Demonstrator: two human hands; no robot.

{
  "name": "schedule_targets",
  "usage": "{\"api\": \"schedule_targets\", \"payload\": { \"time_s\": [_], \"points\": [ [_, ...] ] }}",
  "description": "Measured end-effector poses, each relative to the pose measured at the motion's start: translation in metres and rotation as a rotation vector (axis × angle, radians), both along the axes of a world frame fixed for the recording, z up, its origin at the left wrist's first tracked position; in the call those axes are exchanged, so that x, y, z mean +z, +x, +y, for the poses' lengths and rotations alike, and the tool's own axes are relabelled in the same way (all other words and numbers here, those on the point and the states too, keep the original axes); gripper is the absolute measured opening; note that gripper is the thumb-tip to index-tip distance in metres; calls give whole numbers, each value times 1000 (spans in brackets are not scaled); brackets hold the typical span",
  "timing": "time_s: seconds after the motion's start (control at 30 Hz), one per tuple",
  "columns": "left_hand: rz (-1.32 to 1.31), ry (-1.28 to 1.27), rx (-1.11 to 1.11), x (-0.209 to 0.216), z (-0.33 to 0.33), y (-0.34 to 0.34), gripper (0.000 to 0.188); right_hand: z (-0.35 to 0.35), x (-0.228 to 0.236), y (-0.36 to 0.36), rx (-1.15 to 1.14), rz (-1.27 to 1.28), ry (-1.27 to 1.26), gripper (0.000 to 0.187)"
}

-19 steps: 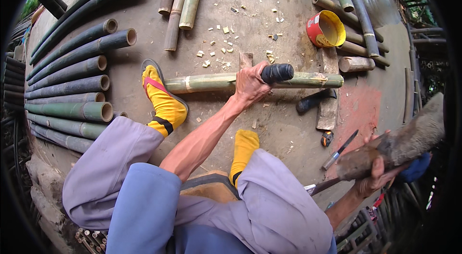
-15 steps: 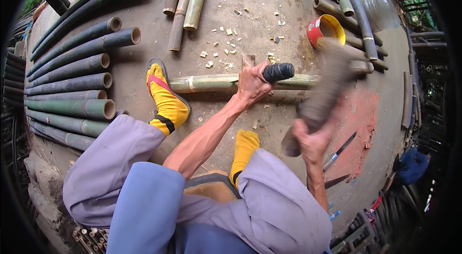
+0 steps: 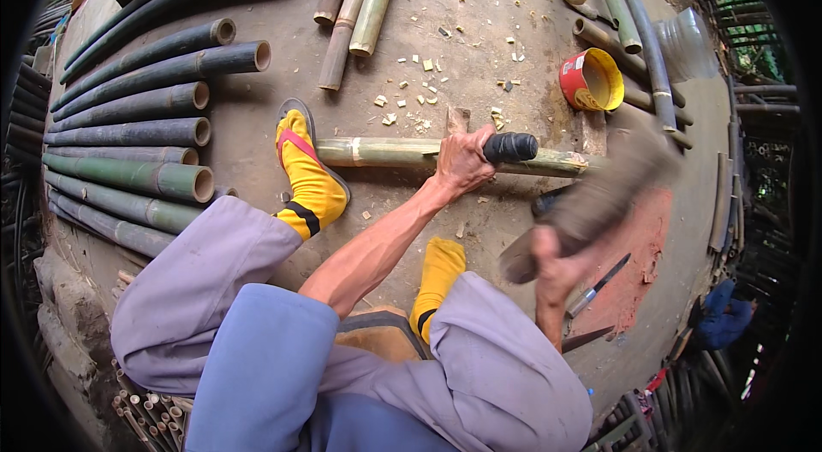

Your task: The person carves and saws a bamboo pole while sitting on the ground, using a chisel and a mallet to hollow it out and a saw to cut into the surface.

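Across the right end of the bamboo pole, the wooden club in my right hand is so blurred that I cannot make out its upper outline, and it hides where the pole stops. Behind the club, only a sliver of a dark object shows, too little to name. My right thumb lies along the club, whose butt sticks out to the left of my fist; the fingers on its far side are smeared or out of sight. My left hand is closed tightly around a black-wrapped handle, and whatever lies beneath that fist is covered by my knuckles. At its other end the pole meets my sandal, and I cannot tell how firmly the sole presses on it. The pole lies crosswise on the ground in front of me, directly under my left fist, running out to both sides of it. My right fist sits nearer to me than the pole, off toward its right end, with the club slanting up from it.
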State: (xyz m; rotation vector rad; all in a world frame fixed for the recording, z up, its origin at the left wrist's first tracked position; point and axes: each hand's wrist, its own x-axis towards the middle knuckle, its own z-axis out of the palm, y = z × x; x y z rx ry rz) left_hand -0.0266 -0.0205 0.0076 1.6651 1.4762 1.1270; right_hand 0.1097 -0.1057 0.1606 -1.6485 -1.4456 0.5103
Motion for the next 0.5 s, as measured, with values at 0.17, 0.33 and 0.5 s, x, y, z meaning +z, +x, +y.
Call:
{"api": "schedule_targets", "payload": {
  "time_s": [0.17,0.33,0.5],
  "points": [
    [-174,86,-26,-7,-30,-30,26,-30,-56,14,66,169,-342,102],
    [-523,-137,246,3,-28,-68,11,-28,-93,35,7,-122,-437,103],
    [76,4,-272,9,-24,-8,14,-30,-118,33,2,-59,-419,103]
  ]
}}
